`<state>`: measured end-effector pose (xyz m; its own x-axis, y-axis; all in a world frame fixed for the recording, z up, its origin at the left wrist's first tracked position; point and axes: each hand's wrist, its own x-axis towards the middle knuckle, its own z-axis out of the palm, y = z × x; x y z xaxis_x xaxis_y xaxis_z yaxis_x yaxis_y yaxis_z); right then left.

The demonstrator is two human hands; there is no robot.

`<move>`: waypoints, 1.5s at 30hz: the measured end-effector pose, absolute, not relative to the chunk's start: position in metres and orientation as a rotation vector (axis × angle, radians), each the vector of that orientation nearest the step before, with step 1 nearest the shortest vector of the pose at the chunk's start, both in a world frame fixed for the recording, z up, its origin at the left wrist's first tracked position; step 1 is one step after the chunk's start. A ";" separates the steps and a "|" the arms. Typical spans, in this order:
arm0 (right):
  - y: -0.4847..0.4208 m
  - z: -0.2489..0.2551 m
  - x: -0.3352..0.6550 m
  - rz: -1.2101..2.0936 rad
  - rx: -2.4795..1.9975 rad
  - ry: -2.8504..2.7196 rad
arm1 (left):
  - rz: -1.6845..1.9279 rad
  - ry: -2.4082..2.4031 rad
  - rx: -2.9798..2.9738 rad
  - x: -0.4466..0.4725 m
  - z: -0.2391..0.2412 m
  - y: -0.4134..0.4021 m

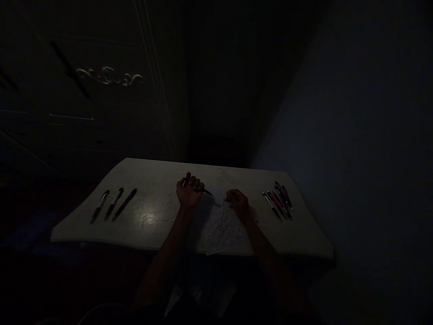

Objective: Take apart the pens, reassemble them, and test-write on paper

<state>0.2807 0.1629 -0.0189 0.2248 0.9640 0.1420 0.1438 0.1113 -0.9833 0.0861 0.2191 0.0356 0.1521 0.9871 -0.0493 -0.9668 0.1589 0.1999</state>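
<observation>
Paper (223,228); pen (206,192) betw. L hand (188,193) fingers (195,182) (curled)

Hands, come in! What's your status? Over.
Left hand shut on black pen, tip at paper. Right hand rests on paper. Three pens far left, pen bunch right, both apart from hands.

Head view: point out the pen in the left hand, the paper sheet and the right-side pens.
pen (207,192), head view, exposed tip end
paper sheet (221,230), head view, its middle
right-side pens (278,203), head view, middle of the cluster
</observation>
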 end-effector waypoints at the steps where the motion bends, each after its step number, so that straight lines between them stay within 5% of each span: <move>1: 0.163 -0.019 0.281 0.878 -1.309 -1.181 | 1.413 0.202 0.148 0.087 0.036 0.219; 45: 0.163 -0.014 0.285 0.830 -1.284 -1.091 | 1.275 0.257 0.379 0.074 0.050 0.185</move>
